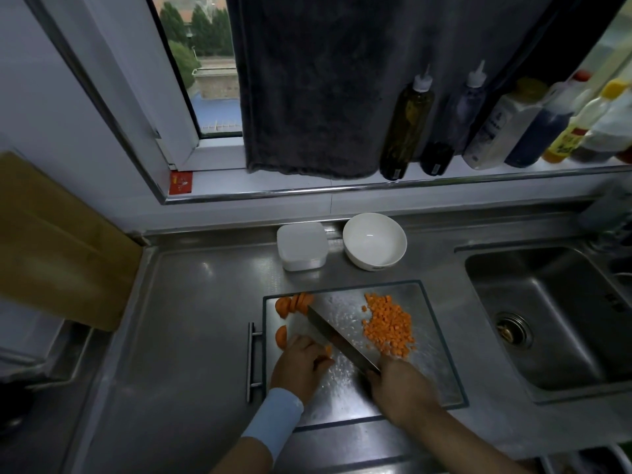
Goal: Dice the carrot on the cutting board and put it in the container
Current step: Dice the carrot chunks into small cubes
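Note:
A steel cutting board (427, 354) lies on the counter. A heap of diced carrot (388, 325) sits on its right half. Carrot slices (294, 303) lie at its far left corner, and one more slice (281, 336) lies lower on the left. My left hand (301, 366) holds down a few carrot pieces (326, 354) under its curled fingers. My right hand (398, 388) grips the handle of a knife (338, 338), whose blade runs diagonally toward the slices. A white plastic container (301, 246) stands behind the board.
A white bowl (374, 241) stands right of the container. The sink (561, 323) lies to the right. Several sauce bottles (407, 128) line the window sill, with a dark towel (325, 90) hanging there. A wooden board (58, 241) leans at the left.

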Demonstrator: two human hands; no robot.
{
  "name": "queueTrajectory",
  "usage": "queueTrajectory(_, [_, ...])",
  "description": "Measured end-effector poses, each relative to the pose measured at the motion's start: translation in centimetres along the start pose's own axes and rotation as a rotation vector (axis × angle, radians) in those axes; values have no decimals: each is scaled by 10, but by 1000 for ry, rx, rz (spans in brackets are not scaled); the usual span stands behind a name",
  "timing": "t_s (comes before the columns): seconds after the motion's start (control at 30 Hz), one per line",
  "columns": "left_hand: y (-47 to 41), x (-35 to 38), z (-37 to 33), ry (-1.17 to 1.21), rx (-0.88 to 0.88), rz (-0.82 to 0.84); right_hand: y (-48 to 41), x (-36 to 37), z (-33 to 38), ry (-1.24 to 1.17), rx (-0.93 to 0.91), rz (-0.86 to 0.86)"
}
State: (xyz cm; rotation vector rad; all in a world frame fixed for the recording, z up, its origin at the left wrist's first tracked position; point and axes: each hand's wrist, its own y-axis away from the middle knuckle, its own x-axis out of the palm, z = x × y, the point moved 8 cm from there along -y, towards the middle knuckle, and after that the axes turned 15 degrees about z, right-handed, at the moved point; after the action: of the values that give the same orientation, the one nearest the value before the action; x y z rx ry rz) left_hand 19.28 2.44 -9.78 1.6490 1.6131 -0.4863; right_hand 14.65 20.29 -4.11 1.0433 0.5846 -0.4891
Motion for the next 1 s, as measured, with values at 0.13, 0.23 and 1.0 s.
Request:
queueTrajectory(0.13, [3, 1, -2, 19, 56, 23, 0, 0, 4, 20, -6, 10])
queueTrajectory(0.23, [1, 4, -2, 0, 76, 72, -3, 1, 7, 33, -17, 22])
queueTrajectory(1.0, [-3, 4, 5, 43, -70, 76, -7, 21, 9, 107, 23, 39])
